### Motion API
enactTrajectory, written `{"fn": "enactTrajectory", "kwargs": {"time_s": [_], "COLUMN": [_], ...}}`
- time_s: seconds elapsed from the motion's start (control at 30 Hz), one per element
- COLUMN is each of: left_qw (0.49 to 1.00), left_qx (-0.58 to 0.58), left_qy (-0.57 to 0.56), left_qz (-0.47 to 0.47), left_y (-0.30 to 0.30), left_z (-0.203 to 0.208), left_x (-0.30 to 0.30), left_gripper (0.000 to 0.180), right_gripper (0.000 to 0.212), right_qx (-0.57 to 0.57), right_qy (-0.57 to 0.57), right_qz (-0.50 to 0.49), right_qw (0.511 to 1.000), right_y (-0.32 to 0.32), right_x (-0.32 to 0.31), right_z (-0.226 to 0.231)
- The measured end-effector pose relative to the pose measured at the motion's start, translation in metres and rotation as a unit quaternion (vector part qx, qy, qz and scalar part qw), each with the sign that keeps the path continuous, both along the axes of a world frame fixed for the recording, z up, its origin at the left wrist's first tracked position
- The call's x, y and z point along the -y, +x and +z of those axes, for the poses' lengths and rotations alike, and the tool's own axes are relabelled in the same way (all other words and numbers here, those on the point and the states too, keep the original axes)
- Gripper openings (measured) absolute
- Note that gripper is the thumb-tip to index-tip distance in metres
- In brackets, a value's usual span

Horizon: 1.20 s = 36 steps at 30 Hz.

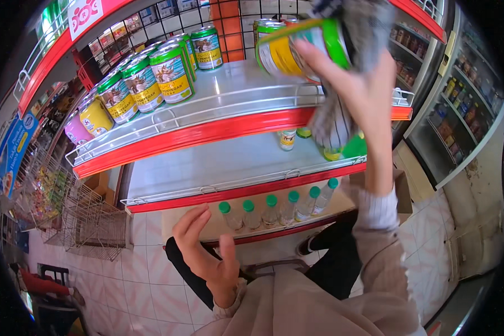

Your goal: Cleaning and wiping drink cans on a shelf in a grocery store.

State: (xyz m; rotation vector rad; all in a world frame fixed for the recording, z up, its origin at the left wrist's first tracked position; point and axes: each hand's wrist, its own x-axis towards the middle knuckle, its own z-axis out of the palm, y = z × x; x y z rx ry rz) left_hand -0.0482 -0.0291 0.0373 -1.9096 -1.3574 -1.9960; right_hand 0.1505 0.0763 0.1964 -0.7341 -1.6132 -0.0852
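Nearest the body, the left hand (207, 255) is empty, held in front of and lower than the upper shelf (238, 84), its fingers loosely bent and its thumb apart from them. Farther out, the right hand (355, 92) curls round a tilted can (285, 56) with green rims and a yellow label, raised over the right part of the upper shelf. A grey cloth (333, 120) hangs by that hand; motion blur hides how it is held. Beneath the upper shelf, six clear bottles with green caps (271, 200) stand in a row, and a small can (287, 140) stands on the middle shelf (207, 162). Similar cans (171, 78) crowd the upper shelf's left part. Beyond its right end stands a drinks fridge (465, 106).
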Motion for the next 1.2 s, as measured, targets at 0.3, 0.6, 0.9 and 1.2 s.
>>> {"fn": "enactTrajectory", "kwargs": {"time_s": [0.3,0.6,0.9,1.2], "left_qw": [0.831,0.776,0.802,0.770], "left_qx": [0.226,0.284,0.337,0.312], "left_qy": [0.114,0.059,0.064,0.126], "left_qz": [-0.496,-0.560,-0.488,-0.542], "left_y": [0.009,0.012,0.054,0.007], "left_z": [0.048,0.087,0.114,0.075], "left_x": [0.020,0.052,0.064,0.036], "left_gripper": [0.038,0.021,0.009,0.024], "right_gripper": [0.064,0.067,0.053,0.025], "right_qx": [0.207,0.345,0.378,0.263], "right_qy": [-0.106,-0.174,-0.177,0.135], "right_qz": [-0.064,-0.096,-0.203,-0.258], "right_qw": [0.970,0.917,0.886,0.920], "right_y": [0.000,0.005,-0.007,0.009], "right_x": [-0.065,-0.097,-0.093,-0.072], "right_z": [0.026,0.036,0.041,0.039]}}
